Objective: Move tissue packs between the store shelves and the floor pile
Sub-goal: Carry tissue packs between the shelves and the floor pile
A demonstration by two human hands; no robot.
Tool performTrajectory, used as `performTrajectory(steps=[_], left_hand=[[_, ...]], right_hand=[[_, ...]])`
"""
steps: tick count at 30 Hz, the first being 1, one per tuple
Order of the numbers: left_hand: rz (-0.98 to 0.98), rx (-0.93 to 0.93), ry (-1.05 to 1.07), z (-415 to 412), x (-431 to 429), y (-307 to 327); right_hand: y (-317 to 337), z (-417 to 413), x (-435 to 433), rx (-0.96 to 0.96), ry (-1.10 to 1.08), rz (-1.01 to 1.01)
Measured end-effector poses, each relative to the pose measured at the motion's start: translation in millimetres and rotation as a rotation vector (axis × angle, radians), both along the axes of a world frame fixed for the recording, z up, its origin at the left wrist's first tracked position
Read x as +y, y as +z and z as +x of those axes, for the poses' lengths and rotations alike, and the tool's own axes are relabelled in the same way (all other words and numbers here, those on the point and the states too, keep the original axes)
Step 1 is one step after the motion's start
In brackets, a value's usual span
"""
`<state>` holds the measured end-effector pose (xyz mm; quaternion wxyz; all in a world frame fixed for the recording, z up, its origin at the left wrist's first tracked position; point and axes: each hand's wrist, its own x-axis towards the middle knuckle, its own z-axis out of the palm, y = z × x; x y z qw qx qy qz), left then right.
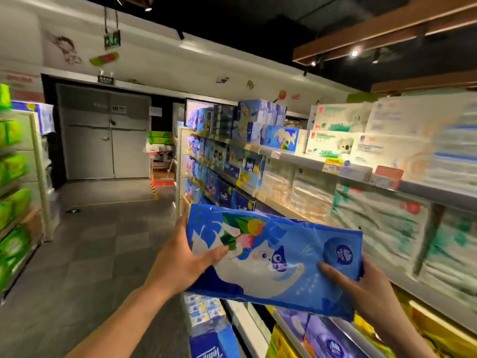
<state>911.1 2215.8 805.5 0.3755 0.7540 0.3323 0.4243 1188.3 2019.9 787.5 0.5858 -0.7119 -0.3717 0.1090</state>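
I hold a long blue tissue pack (273,257) printed with a white cat and flowers, lifted at chest height in front of the right-hand shelves (309,161). My left hand (180,262) grips its left end, thumb on the printed face and fingers behind. At the right end, near the round logo, my right hand (361,290) grips the pack with the thumb on top. The pack tilts slightly down to the right. Below it, a floor pile (206,313) of blue and white tissue packs shows at the shelf foot.
The right shelves hold many blue and white tissue packs, with price tags along the rails. A green-stocked shelf unit (18,182) stands at the left. Grey tiled aisle floor (103,249) runs ahead to grey double doors (108,135).
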Motion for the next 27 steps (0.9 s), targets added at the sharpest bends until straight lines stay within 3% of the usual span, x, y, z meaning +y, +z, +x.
performTrajectory(steps=[16,22,27], left_hand=[[0.08,-0.066,-0.025,203.2,369.3,34.8],[0.104,-0.093,-0.144,267.6,519.2,33.4],[0.141,-0.139,-0.301,325.9,619.1,74.5]], right_hand=[[57.9,188.1,343.7,-0.241,-0.11,0.026],[61.6,211.2,453.0,-0.297,-0.275,0.03],[95.8,227.2,525.5,-0.317,-0.433,0.039]])
